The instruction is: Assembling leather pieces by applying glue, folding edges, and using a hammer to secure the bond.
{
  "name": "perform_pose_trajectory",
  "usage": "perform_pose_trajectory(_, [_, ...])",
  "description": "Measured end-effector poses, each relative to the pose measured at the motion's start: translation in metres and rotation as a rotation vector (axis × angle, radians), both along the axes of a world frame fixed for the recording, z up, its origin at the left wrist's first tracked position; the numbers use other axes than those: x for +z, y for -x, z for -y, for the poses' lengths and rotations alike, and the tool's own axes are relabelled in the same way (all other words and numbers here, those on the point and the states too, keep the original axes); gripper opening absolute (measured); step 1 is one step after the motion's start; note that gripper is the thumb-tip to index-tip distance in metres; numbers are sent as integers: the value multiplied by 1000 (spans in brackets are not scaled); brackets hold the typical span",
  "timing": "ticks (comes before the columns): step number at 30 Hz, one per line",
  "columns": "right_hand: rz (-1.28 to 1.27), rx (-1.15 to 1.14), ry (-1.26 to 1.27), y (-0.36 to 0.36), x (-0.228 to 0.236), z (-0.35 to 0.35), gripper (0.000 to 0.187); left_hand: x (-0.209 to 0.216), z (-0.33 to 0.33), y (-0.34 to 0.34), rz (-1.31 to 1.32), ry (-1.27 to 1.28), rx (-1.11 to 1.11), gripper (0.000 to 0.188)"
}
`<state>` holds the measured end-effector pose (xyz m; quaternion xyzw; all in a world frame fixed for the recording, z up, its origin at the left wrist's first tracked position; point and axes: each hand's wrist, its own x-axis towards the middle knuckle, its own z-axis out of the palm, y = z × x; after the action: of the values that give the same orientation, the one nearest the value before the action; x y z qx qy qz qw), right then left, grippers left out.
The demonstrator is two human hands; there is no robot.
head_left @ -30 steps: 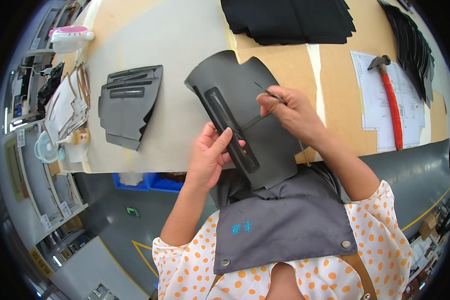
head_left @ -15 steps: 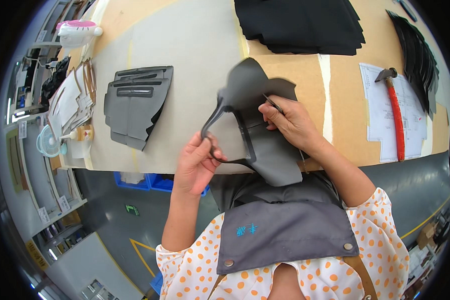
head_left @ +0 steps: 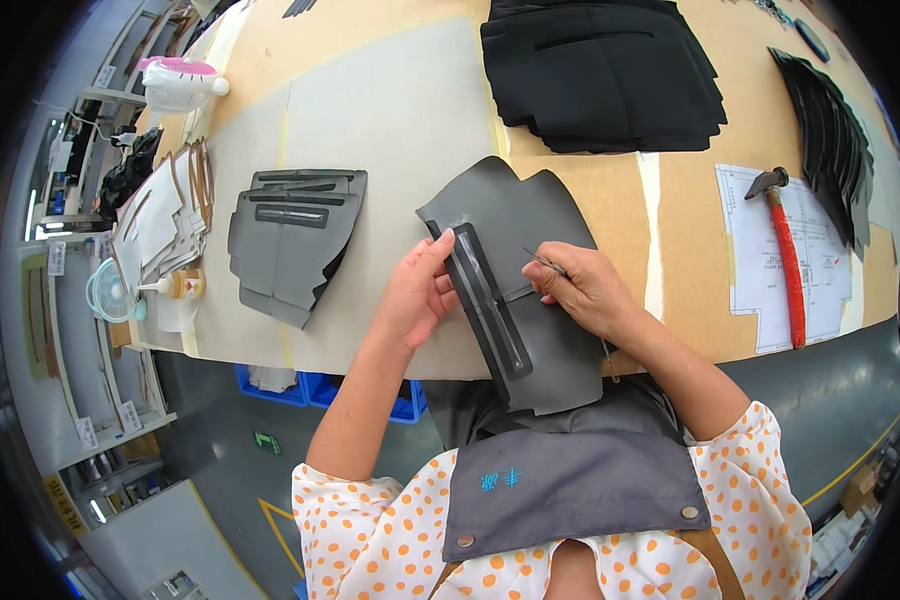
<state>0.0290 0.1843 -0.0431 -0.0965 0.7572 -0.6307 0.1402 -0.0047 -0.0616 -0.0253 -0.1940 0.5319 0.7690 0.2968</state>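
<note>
Left hand [head_left: 422, 292] pressing fingertips on grey panel [head_left: 510, 290] beside its dark strip [head_left: 487, 300], right hand [head_left: 582, 288] pinching thin tool [head_left: 544, 262] against panel, grey stack [head_left: 288, 240] well left

The grey leather panel [head_left: 515, 290] lay flat at the near edge of the workbench [head_left: 390, 110], its lower end hanging past that edge. The left hand [head_left: 417, 292] pressed fingertips against the long stitched slot strip [head_left: 485, 300] running down the panel. The right hand [head_left: 585, 290] rested on the panel's right side, pinching a thin metal tool [head_left: 545, 262] whose tip pointed toward the strip. To the left sat a stack of grey cut panels [head_left: 290, 240]. A stack of black pieces [head_left: 600, 70] lay at the far edge, and a red-handled hammer [head_left: 785, 255] rested on a printed sheet [head_left: 820, 260] at the right.
</note>
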Motion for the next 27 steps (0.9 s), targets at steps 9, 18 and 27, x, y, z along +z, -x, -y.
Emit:
perform_pose_trajectory(9, [103,-50,6,19,3,-13,41,7,-6,-29,-65,-67,83,16])
perform_pose_trajectory(18, [317,-121,215,-12,47,-62,41,-7,-13,-44,-96,-128,148,18])
perform_pose_trajectory(27, [-247,-142,873,-133,246,-240,22,-7,-7,-40,-103,-66,218,19])
